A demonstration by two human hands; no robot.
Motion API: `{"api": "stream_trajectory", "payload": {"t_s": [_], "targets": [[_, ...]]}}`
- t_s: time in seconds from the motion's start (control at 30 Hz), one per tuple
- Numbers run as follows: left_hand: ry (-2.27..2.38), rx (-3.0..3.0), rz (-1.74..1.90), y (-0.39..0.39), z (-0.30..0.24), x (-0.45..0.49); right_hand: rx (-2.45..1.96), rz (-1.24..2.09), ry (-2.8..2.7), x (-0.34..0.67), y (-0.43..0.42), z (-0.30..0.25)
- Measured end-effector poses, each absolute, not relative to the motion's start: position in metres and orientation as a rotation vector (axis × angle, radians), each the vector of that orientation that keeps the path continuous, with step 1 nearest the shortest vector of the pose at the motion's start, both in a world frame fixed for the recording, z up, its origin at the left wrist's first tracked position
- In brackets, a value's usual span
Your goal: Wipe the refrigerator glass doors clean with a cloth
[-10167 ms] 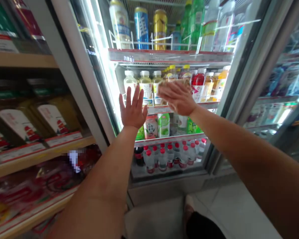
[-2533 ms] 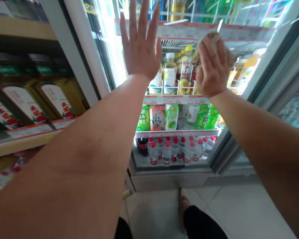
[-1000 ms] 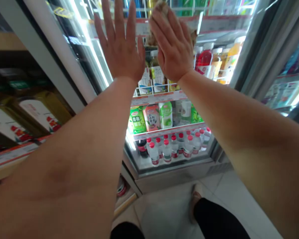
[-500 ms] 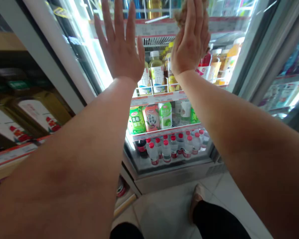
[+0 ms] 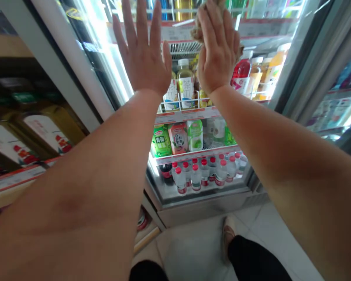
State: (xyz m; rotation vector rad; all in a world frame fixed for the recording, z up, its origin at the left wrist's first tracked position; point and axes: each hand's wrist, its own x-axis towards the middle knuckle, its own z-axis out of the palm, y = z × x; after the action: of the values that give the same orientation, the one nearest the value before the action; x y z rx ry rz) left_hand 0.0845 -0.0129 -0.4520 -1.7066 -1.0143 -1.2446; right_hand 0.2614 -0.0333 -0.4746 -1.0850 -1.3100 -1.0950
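My left hand (image 5: pixel 145 62) lies flat with fingers spread, palm toward the glass front of a drinks fridge (image 5: pixel 199 207). To its right, my right hand (image 5: pixel 218 58) presses on a crumpled tan-brown cloth (image 5: pixel 197 34) against the same glass. Most of that cloth is hidden beneath the palm and fingers; its edges stick out on both sides. Behind the glass, between the two hands, stands a tea bottle (image 5: pixel 186 84) with a white cap. A red drink bottle (image 5: pixel 241 74) shows just right of my right hand.
Inside the fridge, lower shelves hold drink cartons (image 5: pixel 178 138) and several red-capped water bottles (image 5: pixel 195 177). Large oil bottles (image 5: pixel 46 127) fill a wooden shelf on the left. Another glass-fronted cabinet (image 5: pixel 339 93) stands at right. Tiled floor (image 5: pixel 193 246) lies below, with my foot (image 5: pixel 229 234) on it.
My right hand has slid left and slightly down with the cloth, tilting its fingers leftward. The left hand stays nearly in place.
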Motion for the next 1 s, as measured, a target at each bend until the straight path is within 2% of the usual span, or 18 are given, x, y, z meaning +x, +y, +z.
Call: {"api": "stream_trajectory", "payload": {"t_s": [0.2, 0.33, 0.47, 0.73, 0.9, 1.0], "targets": [[-1.069, -1.773, -1.239, -0.017, -0.452, 0.082, -1.01, -1.158, -1.272, 0.263, -0.02, -0.474], [-1.09, -1.828, -1.222, -0.026, -0.45, 0.081, -0.96, -1.1, -1.492, 0.268, -0.029, -0.476], [-1.044, -1.855, -1.277, -0.024, -0.448, 0.081, -0.874, -1.239, -1.689, 0.271, -0.034, -0.477], [-0.975, -1.804, -1.256, -0.009, -0.451, 0.075, -1.323, -1.192, -1.125, 0.257, -0.026, -0.474], [-1.013, -1.618, -1.012, -0.007, -0.455, 0.071, -0.995, -1.271, -1.719, 0.262, -0.04, -0.479], [-1.033, -1.63, -1.048, -0.011, -0.454, 0.073, -0.977, -1.223, -1.589, 0.264, -0.03, -0.479]]}}
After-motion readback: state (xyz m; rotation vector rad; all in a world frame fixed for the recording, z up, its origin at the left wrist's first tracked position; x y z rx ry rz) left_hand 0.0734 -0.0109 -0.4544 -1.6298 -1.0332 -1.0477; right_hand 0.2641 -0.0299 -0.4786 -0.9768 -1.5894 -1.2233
